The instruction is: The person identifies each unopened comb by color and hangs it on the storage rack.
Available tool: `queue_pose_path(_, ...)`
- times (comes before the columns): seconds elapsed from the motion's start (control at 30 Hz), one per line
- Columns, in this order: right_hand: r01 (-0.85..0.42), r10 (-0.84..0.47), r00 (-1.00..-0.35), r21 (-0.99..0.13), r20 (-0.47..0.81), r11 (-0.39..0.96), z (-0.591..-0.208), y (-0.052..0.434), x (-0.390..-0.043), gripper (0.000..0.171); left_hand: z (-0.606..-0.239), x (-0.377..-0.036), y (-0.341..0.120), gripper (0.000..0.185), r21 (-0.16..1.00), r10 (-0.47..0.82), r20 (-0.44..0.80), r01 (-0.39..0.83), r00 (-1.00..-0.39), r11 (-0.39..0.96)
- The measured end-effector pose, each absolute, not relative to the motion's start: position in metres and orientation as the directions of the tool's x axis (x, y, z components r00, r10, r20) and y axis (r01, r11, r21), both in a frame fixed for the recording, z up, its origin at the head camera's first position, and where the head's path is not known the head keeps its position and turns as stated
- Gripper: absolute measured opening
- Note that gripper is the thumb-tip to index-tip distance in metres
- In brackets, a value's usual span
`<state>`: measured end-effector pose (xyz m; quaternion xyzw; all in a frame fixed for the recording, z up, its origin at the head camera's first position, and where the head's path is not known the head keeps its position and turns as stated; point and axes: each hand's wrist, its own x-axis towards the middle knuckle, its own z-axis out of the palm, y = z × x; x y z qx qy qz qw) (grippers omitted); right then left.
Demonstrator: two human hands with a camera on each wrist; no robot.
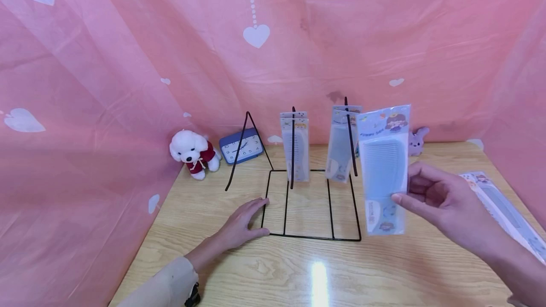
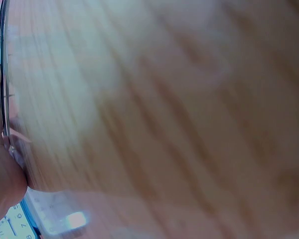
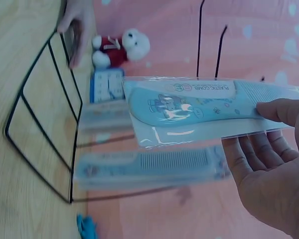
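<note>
1. Pale wood table [image 1: 384, 274] nearest the camera, with a bright glare spot just in front of the rack [image 1: 311, 203].
2. Right hand [image 1: 443, 203] — thumb and fingers pinch the right edge of a packaged blue comb [image 1: 384, 169], held upright in the air just right of the rack's front corner, not touching it.
3. Left hand [image 1: 243, 224] lies flat, fingers straight, at the rack's front-left corner, fingertips touching the black wire base.
4. Another packaged comb [image 1: 507, 212] lies flat on the table, well right of the rack.
5. On the rack's upright prongs hang two packs — one [image 1: 295, 148] on the middle prong, one [image 1: 341, 143] on the right prong.
6. Behind the rack to the left: a blue clock [image 1: 241, 146], then a white plush dog [image 1: 192, 153].
7. Behind the rack to the right, a small purple bunny [image 1: 417, 141] against the pink curtain [image 1: 128, 60].
</note>
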<state>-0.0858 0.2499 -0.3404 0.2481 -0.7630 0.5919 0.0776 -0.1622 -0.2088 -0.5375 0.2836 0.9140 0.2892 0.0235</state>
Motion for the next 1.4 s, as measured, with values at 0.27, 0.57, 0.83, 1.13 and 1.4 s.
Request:
queue_pose_path(0.27,-0.489,-0.445,-0.801,-0.867,0.402,0.098,-0.346,0.22,-0.078,0.03,-0.537,-0.163,-0.209,0.087,0.532,0.541,0.129,0.518,-0.831,0.67)
queue_pose_path(0.57,-0.399,-0.535,-0.788,-0.914,0.304,0.069,-0.358,0.185,-0.076,0.016,-0.537,-0.164,-0.209,0.086,0.526,0.543,0.126,0.52,-0.83,0.673)
queue_pose_path(0.83,-0.355,-0.594,-0.758,-0.934,0.27,0.029,-0.369,0.173,-0.076,0.014,-0.535,-0.164,-0.206,0.087,0.537,0.535,0.113,0.505,-0.837,0.676)
queue_pose_path(1.13,-0.279,-0.553,-0.812,-0.956,0.184,0.09,-0.378,0.19,-0.075,0.006,-0.541,-0.165,-0.209,0.087,0.529,0.544,0.133,0.523,-0.829,0.668)
queue_pose_path(1.4,-0.262,-0.545,-0.825,-0.956,0.15,0.134,-0.385,0.204,-0.076,0.019,-0.542,-0.164,-0.211,0.087,0.525,0.537,0.132,0.519,-0.833,0.675)
